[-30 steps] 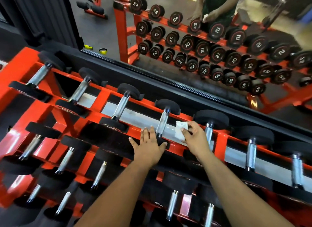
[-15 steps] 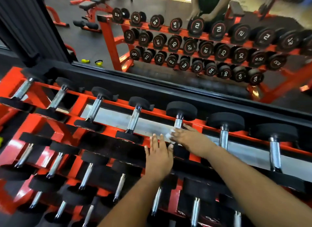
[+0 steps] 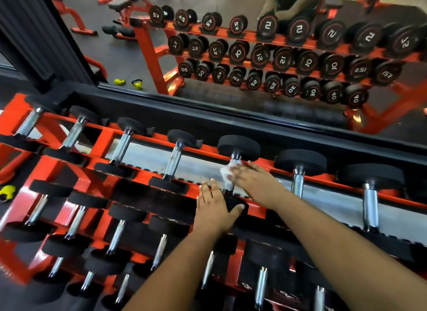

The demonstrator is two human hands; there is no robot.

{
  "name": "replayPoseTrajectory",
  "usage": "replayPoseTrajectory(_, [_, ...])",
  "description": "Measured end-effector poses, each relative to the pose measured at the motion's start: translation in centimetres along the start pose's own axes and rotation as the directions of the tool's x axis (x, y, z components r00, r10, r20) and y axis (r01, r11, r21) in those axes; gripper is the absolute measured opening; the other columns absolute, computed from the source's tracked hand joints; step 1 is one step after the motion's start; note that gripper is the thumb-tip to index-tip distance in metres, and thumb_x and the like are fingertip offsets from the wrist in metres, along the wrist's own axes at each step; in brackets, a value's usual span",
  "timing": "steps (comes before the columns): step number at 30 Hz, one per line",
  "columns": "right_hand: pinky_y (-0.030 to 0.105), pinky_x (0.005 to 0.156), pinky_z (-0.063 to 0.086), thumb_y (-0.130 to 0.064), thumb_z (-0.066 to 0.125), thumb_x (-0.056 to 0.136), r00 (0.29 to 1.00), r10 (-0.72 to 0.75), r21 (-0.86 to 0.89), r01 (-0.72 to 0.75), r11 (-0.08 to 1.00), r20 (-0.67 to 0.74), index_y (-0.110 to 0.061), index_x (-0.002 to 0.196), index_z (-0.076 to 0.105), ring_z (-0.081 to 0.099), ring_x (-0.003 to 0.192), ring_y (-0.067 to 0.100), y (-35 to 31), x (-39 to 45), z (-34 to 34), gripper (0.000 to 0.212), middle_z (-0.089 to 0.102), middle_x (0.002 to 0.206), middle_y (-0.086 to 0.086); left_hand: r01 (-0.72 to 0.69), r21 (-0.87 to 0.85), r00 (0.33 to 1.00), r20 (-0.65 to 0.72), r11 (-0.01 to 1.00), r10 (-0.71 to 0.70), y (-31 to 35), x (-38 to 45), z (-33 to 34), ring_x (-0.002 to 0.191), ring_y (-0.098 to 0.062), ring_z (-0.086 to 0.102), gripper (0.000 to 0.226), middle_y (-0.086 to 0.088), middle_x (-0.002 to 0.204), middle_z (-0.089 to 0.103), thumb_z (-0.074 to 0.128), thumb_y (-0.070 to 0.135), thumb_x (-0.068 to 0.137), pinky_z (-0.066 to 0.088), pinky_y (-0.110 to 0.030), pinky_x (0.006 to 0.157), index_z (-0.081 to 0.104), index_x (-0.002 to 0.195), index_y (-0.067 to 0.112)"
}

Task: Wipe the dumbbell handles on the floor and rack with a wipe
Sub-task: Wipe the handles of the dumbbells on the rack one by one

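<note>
Right hand (image 3: 253, 180) now on next top-row dumbbell handle (image 3: 228, 183), fingers pressing wipe (image 3: 227, 172); left hand (image 3: 213, 207) flat on head (steadying); most handles left.

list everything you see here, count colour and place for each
dumbbell rack: one, orange-red, across the foreground below the mirror
dumbbells on the rack: many, black heads with chrome handles, in tiered rows
dumbbell being wiped: one, black and chrome, top row centre
wipe: one, white, against that dumbbell's handle
mirror: one, behind the rack, reflecting a numbered dumbbell rack and benches
yellow-green objects: two, on the reflected floor at left
left hand: flat on the near head of the wiped dumbbell
right hand: presses the wipe to the handle
</note>
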State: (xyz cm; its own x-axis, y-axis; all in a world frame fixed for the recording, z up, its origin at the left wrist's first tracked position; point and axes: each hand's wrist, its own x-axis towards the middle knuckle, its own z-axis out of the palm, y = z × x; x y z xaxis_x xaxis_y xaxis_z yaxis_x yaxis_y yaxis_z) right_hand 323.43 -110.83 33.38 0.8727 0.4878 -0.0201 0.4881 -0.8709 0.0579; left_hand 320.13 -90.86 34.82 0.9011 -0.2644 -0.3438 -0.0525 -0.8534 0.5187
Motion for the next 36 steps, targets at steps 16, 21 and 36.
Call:
replayPoseTrajectory(16, [0.023, 0.101, 0.042, -0.016, 0.058, 0.101, 0.738, 0.675, 0.789, -0.424, 0.444, 0.017, -0.018, 0.146, 0.052, 0.056, 0.129, 0.021, -5.0, 1.7, 0.9, 0.046, 0.057, 0.145, 0.004, 0.061, 0.003, 0.992, 0.110, 0.998, -0.061, 0.2, 0.6, -0.9, 0.155, -0.032, -0.016, 0.122, -0.020, 0.166, -0.019, 0.063, 0.068, 0.086, 0.003, -0.045, 0.125, -0.017, 0.159, 0.012])
replayPoseTrajectory(21, [0.023, 0.091, 0.045, -0.014, 0.065, 0.097, 0.658, 0.732, 0.877, -0.442, 0.188, 0.174, -0.014, 0.136, 0.062, 0.060, 0.117, 0.013, -6.0, 1.1, 0.1, 0.040, 0.068, 0.126, -0.002, 0.064, 0.021, 0.989, 0.130, 0.998, -0.066, 0.4, 0.7, -1.0, 0.155, -0.033, -0.016, 0.121, -0.021, 0.166, -0.018, 0.062, 0.068, 0.087, 0.003, -0.046, 0.125, -0.018, 0.159, 0.012])
replayPoseTrajectory(36, [0.031, 0.064, 0.051, -0.004, 0.050, 0.099, 0.477, 0.687, 0.831, -0.402, -0.384, 0.548, -0.014, 0.084, 0.070, 0.060, 0.070, 0.021, -5.1, 3.8, -0.9, 0.027, 0.068, 0.075, 0.005, 0.077, 0.019, 0.988, 0.132, 0.997, -0.079, 0.6, 0.7, -1.1, 0.155, -0.033, -0.015, 0.121, -0.021, 0.166, -0.018, 0.062, 0.068, 0.087, 0.003, -0.045, 0.126, -0.017, 0.159, 0.014])
